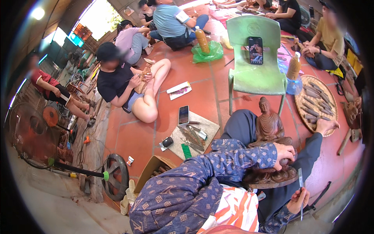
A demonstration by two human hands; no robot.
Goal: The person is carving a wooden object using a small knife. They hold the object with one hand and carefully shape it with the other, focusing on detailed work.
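Daylight pouring in from blown-out opening [97, 17] top left; shadows staying soft; fisheye bending edges, rim darkening and blurring.

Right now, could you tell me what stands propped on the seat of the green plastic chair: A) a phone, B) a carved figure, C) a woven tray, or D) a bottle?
A: a dark phone leans upright against the back of the green chair, while the bottles, carved figure and woven tray are off the chair.

Bare tile floor [187, 74] lies open at eleven o'clock of the wooden statue [269, 126]. A green chair [255, 58] blocks twelve, a round woven tray [316, 105] two, a tool mat [193, 134] nine.
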